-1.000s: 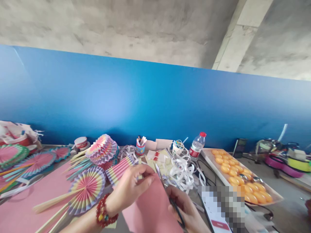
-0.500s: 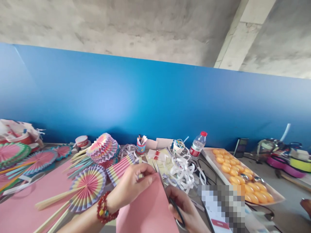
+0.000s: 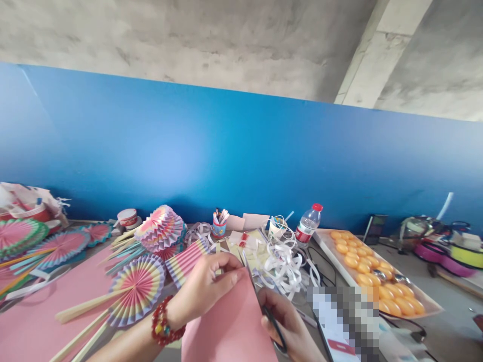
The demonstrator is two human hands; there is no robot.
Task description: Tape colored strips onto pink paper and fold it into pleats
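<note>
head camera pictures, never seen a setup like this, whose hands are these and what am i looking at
There is no machine here: these are a person's two bare hands. Every picture comes from one camera worn on that person's head, looking forward and down.

The left hand pinches a pink sheet near its top. The right hand holds scissors, their blades at the sheet's right edge.

On the table, folded paper fans lie to the left, curly white strips beyond the hands, and a bottle and a tray of orange rounded pieces to the right.
</note>
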